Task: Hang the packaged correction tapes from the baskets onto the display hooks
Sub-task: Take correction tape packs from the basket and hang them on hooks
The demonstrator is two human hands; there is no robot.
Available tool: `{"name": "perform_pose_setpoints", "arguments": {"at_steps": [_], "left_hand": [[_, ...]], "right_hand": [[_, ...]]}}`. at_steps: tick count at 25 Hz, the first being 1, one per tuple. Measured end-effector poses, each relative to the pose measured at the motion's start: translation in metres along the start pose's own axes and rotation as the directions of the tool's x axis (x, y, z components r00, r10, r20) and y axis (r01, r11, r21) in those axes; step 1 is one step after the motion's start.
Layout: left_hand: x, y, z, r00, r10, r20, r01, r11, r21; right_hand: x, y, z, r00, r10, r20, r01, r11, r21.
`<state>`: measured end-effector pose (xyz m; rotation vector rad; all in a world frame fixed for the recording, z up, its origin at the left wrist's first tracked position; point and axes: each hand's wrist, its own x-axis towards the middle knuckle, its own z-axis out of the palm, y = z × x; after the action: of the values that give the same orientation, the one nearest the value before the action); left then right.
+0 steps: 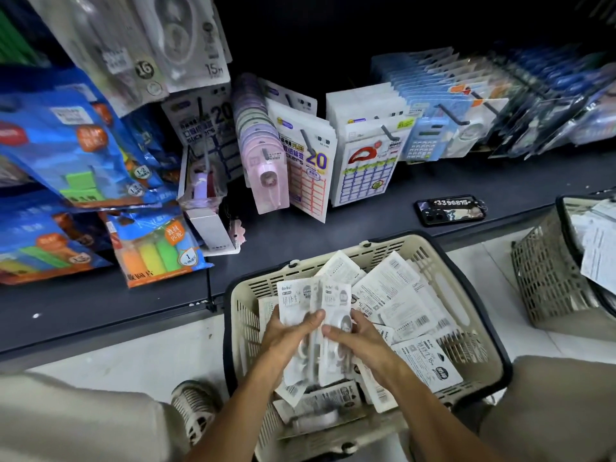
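A beige plastic basket on the floor holds several white packaged correction tapes, lying loose. Over the basket, my left hand and my right hand together grip a small stack of correction tape packs, held upright with the printed fronts facing me. Display hooks stick out from the dark back wall above the shelf, most carrying hanging goods. White correction tape packs hang at the upper left.
A second basket with more packs stands at the right. A phone lies on the dark shelf. Sticker sheets, pink tapes, calculators and blue packets hang around. My knees and a shoe flank the basket.
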<state>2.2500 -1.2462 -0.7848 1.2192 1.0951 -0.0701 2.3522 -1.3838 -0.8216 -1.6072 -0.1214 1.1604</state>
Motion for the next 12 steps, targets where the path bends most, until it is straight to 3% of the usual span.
{"name": "perform_pose_setpoints", "arguments": {"at_steps": [3,8,10,12], "left_hand": [[-0.001,-0.003,-0.009,1.0,-0.013,-0.004,0.012,0.992,-0.125],[-0.007,0.015,-0.022,0.997,0.054,0.053,-0.023,0.882,-0.471],[-0.019,0.036,-0.024,0.985,0.152,0.087,-0.093,0.875,-0.475],[-0.038,0.072,-0.03,0.968,0.248,0.032,-0.214,0.887,-0.41]], "right_hand": [[-0.004,-0.005,0.013,0.999,-0.037,-0.037,0.037,0.999,-0.009],[-0.014,-0.057,0.013,0.993,-0.12,0.02,0.109,0.95,0.291],[-0.023,-0.081,0.013,0.992,-0.116,-0.046,0.125,0.904,0.409],[-0.034,-0.114,0.021,0.976,-0.141,-0.165,0.197,0.894,0.403]]}}
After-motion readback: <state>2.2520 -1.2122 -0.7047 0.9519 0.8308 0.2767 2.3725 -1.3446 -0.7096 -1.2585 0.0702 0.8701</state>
